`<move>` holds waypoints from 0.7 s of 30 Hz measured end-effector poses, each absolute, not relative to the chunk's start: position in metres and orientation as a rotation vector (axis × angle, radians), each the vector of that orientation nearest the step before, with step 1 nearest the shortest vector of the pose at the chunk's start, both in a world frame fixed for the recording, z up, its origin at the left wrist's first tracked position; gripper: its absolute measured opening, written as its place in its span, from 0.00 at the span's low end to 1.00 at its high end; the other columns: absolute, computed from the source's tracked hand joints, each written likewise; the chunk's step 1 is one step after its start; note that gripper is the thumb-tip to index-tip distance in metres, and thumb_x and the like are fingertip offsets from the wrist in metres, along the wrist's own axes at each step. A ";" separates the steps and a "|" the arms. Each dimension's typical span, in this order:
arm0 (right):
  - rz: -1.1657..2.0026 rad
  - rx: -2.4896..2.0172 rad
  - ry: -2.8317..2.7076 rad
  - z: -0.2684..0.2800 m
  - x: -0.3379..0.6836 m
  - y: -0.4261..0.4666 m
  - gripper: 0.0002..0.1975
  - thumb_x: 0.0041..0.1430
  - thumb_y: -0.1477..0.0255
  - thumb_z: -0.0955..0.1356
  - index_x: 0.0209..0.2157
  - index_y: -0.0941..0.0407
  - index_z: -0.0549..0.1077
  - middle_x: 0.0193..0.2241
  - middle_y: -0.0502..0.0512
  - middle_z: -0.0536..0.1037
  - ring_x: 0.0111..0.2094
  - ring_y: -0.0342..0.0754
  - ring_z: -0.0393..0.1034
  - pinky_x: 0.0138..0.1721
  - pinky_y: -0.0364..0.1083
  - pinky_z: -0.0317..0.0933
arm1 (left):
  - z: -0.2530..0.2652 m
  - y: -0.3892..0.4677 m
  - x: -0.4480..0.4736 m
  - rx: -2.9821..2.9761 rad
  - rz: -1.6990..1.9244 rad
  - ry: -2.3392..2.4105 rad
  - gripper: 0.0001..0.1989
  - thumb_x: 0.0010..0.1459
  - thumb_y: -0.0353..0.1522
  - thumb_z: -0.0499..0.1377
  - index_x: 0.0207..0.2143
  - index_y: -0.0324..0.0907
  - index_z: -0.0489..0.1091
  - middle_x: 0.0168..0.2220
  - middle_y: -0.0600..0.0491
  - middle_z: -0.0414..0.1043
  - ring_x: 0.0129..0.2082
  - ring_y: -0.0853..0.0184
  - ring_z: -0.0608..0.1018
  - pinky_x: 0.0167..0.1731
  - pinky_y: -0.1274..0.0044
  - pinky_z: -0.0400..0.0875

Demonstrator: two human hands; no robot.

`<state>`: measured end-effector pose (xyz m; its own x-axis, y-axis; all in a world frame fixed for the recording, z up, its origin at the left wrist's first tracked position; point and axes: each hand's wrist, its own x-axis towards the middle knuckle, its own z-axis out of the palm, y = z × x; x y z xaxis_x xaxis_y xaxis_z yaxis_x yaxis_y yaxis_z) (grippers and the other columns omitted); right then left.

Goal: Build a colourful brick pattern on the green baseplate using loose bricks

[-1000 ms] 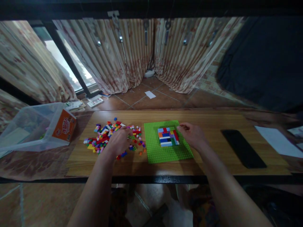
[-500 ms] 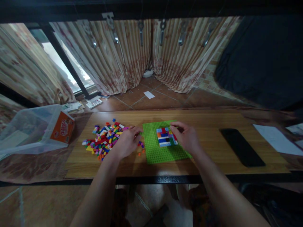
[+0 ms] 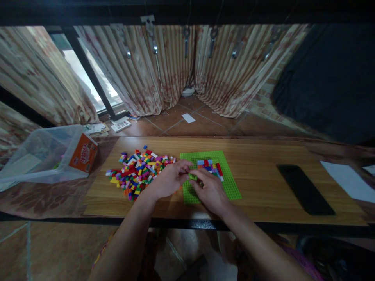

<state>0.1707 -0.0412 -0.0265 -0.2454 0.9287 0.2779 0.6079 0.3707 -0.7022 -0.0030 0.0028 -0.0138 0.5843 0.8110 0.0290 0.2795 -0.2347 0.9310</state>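
My left hand [image 3: 170, 180] and my right hand [image 3: 211, 190] meet over the left part of a lime-green studded baseplate [image 3: 231, 183]. Between their fingertips is a small lime-green brick [image 3: 192, 176], and the fingers of both hands are closed on it. Behind my right hand, a flat block of colourful bricks [image 3: 206, 162] sits on the baseplate, its near part hidden by that hand. A large heap of loose toy bricks [image 3: 137, 171] lies to the left of my left hand.
A clear plastic bin [image 3: 49, 152] with an orange label stands left of the wooden board [image 3: 258, 156]. On the board's right lies a black phone-like slab [image 3: 306, 189], with white paper [image 3: 345, 179] beyond it. Curtains [image 3: 164, 70] hang behind.
My left hand has moved right from the edge of the heap, carrying the green brick. My right hand has left the block's right side and come left to meet it. The view has shifted slightly.
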 end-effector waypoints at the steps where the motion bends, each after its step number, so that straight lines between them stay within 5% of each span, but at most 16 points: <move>1: 0.609 -1.331 -1.948 -0.027 0.170 -0.042 0.14 0.61 0.74 0.65 0.48 0.52 0.73 0.41 0.55 0.77 0.40 0.49 0.72 0.43 0.49 0.65 | -0.015 0.003 -0.003 1.775 0.651 0.882 0.17 0.58 0.22 0.53 0.49 0.40 0.66 0.41 0.51 0.75 0.44 0.68 0.78 0.46 0.73 0.73; 13: 0.616 -1.438 -1.857 -0.029 0.181 -0.038 0.11 0.56 0.76 0.67 0.41 0.54 0.74 0.37 0.54 0.79 0.36 0.49 0.72 0.41 0.49 0.65 | -0.016 0.003 0.012 1.803 0.753 0.864 0.12 0.56 0.22 0.54 0.40 0.38 0.72 0.39 0.51 0.77 0.39 0.68 0.79 0.43 0.76 0.73; 21: 0.430 -1.573 -1.696 -0.023 0.211 -0.020 0.10 0.57 0.68 0.66 0.40 0.54 0.76 0.38 0.56 0.79 0.35 0.50 0.73 0.40 0.51 0.66 | -0.037 0.012 0.034 1.734 0.967 1.244 0.08 0.54 0.23 0.58 0.36 0.39 0.74 0.33 0.52 0.77 0.35 0.66 0.79 0.40 0.75 0.73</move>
<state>0.2106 -0.0196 -0.0231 0.0573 0.9513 0.3029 0.6917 0.1810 -0.6991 0.0342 0.0123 -0.0369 0.2324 0.9628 0.1381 0.3718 -0.2191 0.9021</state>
